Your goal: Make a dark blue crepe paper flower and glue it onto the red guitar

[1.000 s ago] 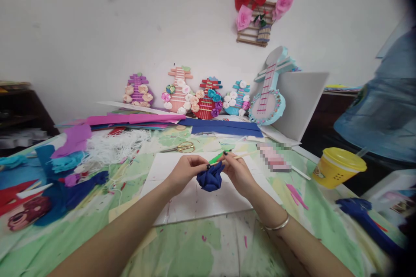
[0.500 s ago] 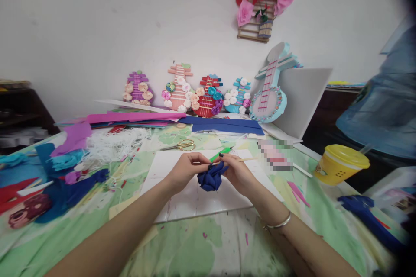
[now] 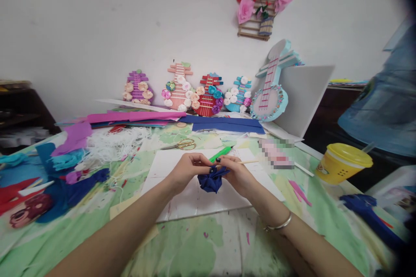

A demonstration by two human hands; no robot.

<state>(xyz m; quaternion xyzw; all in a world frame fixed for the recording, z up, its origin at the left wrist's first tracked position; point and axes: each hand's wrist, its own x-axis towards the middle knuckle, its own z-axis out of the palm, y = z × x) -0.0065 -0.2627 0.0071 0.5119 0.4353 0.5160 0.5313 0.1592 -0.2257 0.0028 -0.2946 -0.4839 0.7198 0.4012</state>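
Between both hands, above a white board (image 3: 182, 207), is a dark blue paper flower (image 3: 210, 181) with folded petals. My left hand (image 3: 186, 173) pinches its upper left edge between thumb and fingers. On the other side my right hand (image 3: 238, 175) is closed at the flower's right edge, with a thin wooden stick (image 3: 250, 162) also between its fingers, pointing right. Where the stick's inner end lies is hidden by the fingers. A green marker (image 3: 221, 153) rests on the board just beyond my fingertips.
Gold-handled scissors (image 3: 186, 144) lie behind the board. White yarn (image 3: 113, 143) and coloured paper scraps spread on the left. A yellow lidded cup (image 3: 342, 162) and a blue glue gun (image 3: 367, 214) are at the right. Several flower-decorated instrument models, including a red one (image 3: 206, 99), stand along the wall.
The flower has turned slightly in the fingers, its petals now facing lower. Both hands stay almost in place, and the view has shifted a little.
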